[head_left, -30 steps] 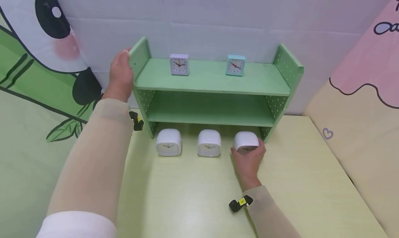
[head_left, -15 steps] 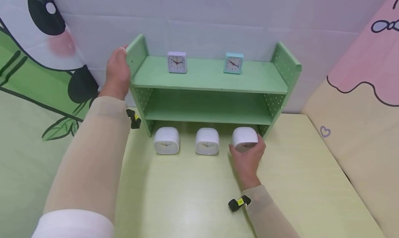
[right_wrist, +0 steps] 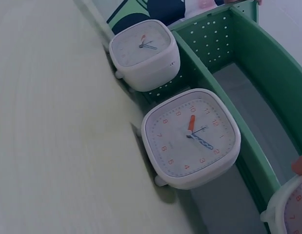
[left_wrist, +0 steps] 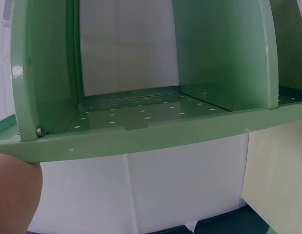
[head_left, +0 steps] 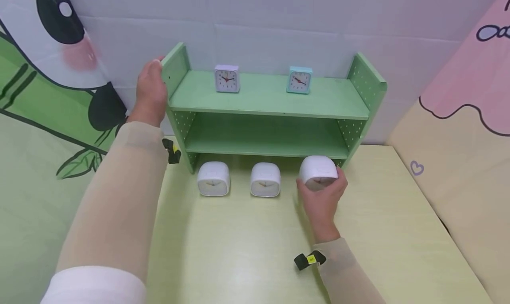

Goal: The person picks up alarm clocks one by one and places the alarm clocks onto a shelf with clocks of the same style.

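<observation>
My left hand [head_left: 150,89] grips the upper left side panel of a green two-tier shelf [head_left: 271,107]; part of that hand [left_wrist: 15,195] shows under the panel's edge in the left wrist view. My right hand [head_left: 322,200] holds a white rounded alarm clock [head_left: 318,167] by its sides, thumb on the left, close in front of the shelf's lower right end. In the right wrist view, this held clock [right_wrist: 296,209] is only partly visible at the lower right. Two matching white clocks stand to its left, a middle clock [head_left: 265,180] and a left clock [head_left: 213,179].
On the upper shelf stand a small purple clock [head_left: 227,78] and a small turquoise clock [head_left: 299,80]. The shelf rests on a pale wooden table [head_left: 239,246]. A light cloth wall [head_left: 271,29] stands behind, and printed panels flank both sides.
My right hand has raised the right white clock and shifted it slightly right and toward the shelf. My left hand keeps its place on the side panel.
</observation>
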Tool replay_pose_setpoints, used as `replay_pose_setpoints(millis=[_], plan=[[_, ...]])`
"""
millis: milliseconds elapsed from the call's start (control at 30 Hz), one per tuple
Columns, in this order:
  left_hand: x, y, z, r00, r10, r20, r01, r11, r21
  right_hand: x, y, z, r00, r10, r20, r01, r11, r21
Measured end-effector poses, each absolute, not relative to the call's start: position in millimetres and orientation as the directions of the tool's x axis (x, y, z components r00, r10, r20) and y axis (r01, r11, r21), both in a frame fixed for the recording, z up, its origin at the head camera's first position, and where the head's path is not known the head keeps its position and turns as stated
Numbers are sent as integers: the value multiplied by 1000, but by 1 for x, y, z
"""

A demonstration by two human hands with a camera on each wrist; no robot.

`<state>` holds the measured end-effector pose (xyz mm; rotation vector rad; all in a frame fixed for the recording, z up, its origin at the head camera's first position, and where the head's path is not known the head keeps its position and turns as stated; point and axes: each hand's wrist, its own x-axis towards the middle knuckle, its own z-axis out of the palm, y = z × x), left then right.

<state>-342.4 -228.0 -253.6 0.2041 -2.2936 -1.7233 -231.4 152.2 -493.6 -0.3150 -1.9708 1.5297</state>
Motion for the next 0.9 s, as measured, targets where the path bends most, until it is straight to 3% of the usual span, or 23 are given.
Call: replay_pose_setpoints(millis=[433, 900], plan=[[-339, -226, -252, -951, -283, 121, 51, 243, 969, -224, 167, -461, -764, 526, 374, -242, 303, -922], [-342, -226, -254, -951, -277, 135, 62, 260, 964, -238, 177, -419, -750, 521, 408, -292, 293, -911]])
